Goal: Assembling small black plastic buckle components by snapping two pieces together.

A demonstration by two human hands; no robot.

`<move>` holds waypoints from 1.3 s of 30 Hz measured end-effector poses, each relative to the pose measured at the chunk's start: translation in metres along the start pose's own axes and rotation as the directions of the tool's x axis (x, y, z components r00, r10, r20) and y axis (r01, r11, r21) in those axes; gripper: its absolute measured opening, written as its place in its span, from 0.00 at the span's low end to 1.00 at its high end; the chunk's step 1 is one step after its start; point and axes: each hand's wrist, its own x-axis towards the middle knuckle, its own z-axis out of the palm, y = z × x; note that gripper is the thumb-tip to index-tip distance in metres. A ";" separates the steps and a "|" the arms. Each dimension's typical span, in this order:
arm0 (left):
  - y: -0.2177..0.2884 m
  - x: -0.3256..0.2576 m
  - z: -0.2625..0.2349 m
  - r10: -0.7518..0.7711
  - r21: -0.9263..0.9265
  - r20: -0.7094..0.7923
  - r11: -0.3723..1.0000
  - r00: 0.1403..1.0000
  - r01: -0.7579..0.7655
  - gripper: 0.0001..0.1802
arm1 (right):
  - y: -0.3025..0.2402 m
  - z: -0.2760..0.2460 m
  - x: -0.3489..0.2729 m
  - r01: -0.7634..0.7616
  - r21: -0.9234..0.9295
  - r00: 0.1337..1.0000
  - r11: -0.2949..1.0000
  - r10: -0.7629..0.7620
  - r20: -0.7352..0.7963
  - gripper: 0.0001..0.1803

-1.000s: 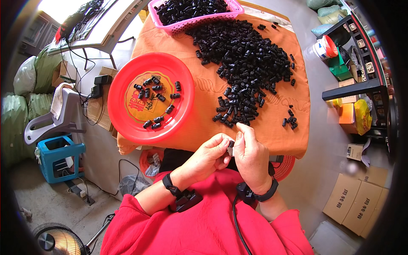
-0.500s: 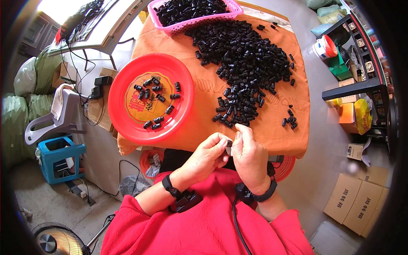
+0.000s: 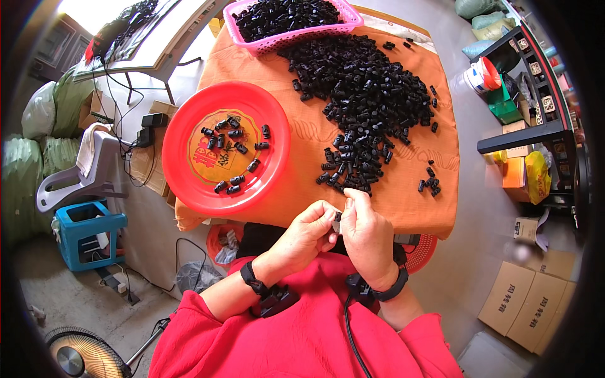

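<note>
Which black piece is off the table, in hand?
The black piece between left hand and right hand; the others lie on the red tray, in the pink basket or on the orange cloth.

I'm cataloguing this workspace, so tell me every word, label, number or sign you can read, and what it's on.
Red tray: red and dark characters on its yellow disc; wording not copied out.
Brown carton, lower right: black characters on two panels; wording not copied out.
Yellow bag: lettering, too blurred to read.
Small carton, right: print too small to read.
White bucket: marking too small to read.
Black pieces: no readable print.
</note>
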 end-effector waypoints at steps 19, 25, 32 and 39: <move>0.002 -0.001 -0.002 -0.075 -0.057 -0.056 0.996 0.996 0.072 0.09 | 0.011 -0.003 0.001 0.054 0.008 0.987 0.998 -0.053 -0.149 0.11; -0.001 -0.001 -0.002 -0.063 -0.070 -0.045 0.996 0.997 0.060 0.08 | 0.006 0.000 -0.002 0.055 0.034 0.998 0.998 -0.054 -0.025 0.11; -0.001 -0.001 0.001 -0.029 0.000 -0.071 1.000 0.997 0.029 0.09 | 0.006 0.002 -0.002 0.039 -0.015 0.999 0.999 -0.039 -0.015 0.09; -0.003 0.000 0.001 -0.011 0.045 -0.085 0.999 0.996 0.015 0.10 | 0.006 0.003 0.000 0.023 -0.005 1.000 1.000 -0.023 0.007 0.09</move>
